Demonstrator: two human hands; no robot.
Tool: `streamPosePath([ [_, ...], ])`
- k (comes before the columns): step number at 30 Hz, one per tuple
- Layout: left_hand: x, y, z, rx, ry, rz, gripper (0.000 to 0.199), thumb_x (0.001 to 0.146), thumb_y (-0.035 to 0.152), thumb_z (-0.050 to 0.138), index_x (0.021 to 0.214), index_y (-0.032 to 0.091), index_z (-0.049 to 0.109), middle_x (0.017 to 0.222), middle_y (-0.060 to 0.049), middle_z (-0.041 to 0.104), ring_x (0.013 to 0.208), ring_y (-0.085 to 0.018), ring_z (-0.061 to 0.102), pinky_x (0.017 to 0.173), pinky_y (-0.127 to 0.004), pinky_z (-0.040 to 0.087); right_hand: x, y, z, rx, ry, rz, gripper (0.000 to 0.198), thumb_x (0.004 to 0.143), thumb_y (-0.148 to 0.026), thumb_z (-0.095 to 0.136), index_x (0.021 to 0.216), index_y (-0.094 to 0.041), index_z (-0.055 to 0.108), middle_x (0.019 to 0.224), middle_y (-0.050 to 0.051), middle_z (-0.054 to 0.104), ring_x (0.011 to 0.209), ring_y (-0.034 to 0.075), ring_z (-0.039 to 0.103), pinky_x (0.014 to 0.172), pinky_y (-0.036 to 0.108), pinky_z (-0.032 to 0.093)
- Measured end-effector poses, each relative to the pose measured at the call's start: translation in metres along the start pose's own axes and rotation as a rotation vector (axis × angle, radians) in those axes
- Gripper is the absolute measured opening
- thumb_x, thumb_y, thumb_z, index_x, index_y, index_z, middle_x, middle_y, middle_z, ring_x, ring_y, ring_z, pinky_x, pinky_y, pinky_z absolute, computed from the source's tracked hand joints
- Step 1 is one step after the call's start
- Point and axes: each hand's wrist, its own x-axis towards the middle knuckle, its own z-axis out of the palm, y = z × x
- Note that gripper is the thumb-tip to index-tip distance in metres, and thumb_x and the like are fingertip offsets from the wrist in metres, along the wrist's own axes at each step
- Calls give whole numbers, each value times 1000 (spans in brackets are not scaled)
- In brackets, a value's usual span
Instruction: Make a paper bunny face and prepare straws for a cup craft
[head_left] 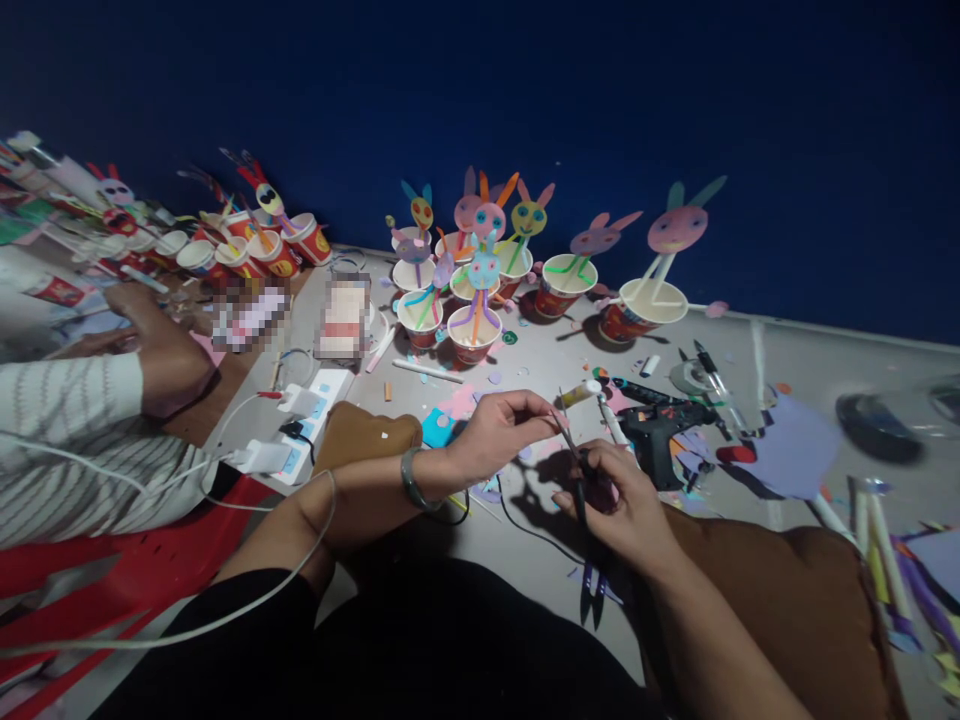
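Note:
My right hand (619, 495) is closed around the dark handles of a pair of scissors (568, 430), whose blades point up and away from me. Close to the blades, my left hand (499, 435) pinches a small pinkish piece of paper (559, 417) between thumb and fingertips. The blades appear to meet that piece; whether they are cutting it I cannot tell. Below my hands lie scattered paper scraps (487, 490). A black glue gun (664, 435) rests on the table just right of my right hand.
Paper cups with rabbit-faced figures (475, 335) stand along the back. A white power strip (315, 420) with cables lies at left, near a co-worker's arm (161, 355). Purple paper (791, 445) and a clear tape dispenser (892, 415) are at right. A thin white cable (247, 610) crosses my left forearm.

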Motion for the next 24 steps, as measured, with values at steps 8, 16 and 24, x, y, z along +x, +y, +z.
streamPosePath([
  [8, 0, -2, -2, -15, -41, 32, 14, 75, 26, 74, 78, 14, 68, 82, -2, 68, 81, -9, 60, 82, -26, 46, -1, -2, -1, 35, -12, 23, 44, 77, -52, 77, 66, -24, 45, 66, -1, 54, 66, 18, 47, 68, 33, 36],
  [16, 0, 0, -1, -18, -35, 16, 20, 73, 31, 77, 77, 14, 68, 81, -2, 67, 80, -10, 59, 81, -27, 45, -1, -3, -3, 78, -56, 64, 43, 78, -49, 75, 66, -24, 42, 66, -1, 52, 65, 18, 47, 66, 33, 39],
  [24, 0, -1, -1, -30, -43, 29, 17, 75, 28, 77, 77, 14, 67, 81, -2, 67, 80, -10, 59, 79, -27, 45, 0, -7, -5, 116, -75, 51, 44, 79, -50, 74, 62, -23, 44, 64, -1, 52, 62, 17, 48, 64, 32, 38],
])
